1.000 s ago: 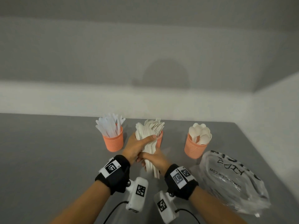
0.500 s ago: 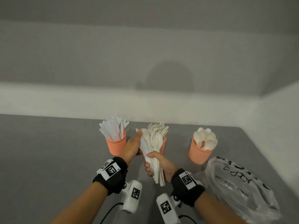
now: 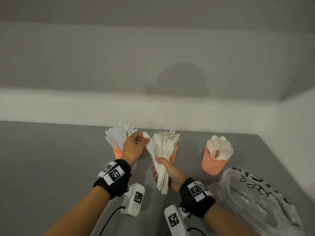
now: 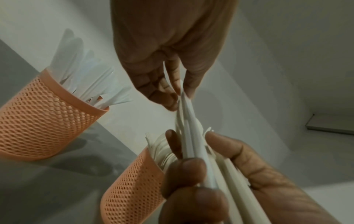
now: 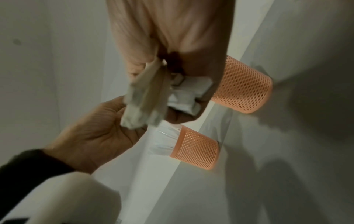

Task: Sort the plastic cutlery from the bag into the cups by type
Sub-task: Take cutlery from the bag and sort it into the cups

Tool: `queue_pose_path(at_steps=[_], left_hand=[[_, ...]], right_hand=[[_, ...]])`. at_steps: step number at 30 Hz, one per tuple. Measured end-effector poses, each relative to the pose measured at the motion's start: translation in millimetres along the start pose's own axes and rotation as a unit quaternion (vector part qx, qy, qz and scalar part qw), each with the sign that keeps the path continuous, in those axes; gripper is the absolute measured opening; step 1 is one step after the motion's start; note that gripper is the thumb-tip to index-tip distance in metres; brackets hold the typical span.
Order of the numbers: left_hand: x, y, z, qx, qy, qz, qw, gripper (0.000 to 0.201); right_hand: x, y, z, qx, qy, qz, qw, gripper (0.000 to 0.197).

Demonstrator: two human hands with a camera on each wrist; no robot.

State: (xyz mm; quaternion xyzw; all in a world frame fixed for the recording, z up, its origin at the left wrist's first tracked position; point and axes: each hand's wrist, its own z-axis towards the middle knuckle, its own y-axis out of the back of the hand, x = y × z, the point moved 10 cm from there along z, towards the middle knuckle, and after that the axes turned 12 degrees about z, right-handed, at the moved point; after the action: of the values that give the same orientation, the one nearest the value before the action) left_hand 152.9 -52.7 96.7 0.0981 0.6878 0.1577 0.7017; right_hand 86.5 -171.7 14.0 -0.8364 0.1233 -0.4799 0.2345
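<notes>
My right hand [image 3: 157,167] grips a fanned bundle of white plastic cutlery [image 3: 163,155] by the handles, upright in front of the middle cup. A spoon and forks show in the bundle. My left hand [image 3: 144,142] pinches the tip of a white knife [image 3: 150,148] at the bundle's left edge; the pinch shows at the knife tip [image 4: 182,95] in the left wrist view. Three orange mesh cups stand in a row: the knife cup [image 3: 117,153] on the left, the fork cup [image 3: 175,150] behind the bundle, the spoon cup [image 3: 213,162] on the right.
A crumpled clear plastic bag [image 3: 260,200] with black lettering lies at the right, near the spoon cup. The grey table [image 3: 51,167] meets a white wall behind the cups and at the right. Bare table stretches to the left.
My left hand has let go of the bundle's middle and risen to pinch a knife tip at its left edge. The bundle has fanned out in my right hand.
</notes>
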Motion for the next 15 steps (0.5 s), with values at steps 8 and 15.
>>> queue_pose_path(at_steps=[8,15], left_hand=[[-2.8,3.5,-3.0,0.0,-0.021,0.071,0.997,0.018],[-8.8,16.2,-3.2,0.004,-0.032,0.012,0.999,0.019]], right_hand=[[-1.1,6.2,6.5,-0.042,0.026,-0.004,0.999,0.018],[24.3,-2.6,5.2,-0.052,0.11,-0.036,0.992,0.011]])
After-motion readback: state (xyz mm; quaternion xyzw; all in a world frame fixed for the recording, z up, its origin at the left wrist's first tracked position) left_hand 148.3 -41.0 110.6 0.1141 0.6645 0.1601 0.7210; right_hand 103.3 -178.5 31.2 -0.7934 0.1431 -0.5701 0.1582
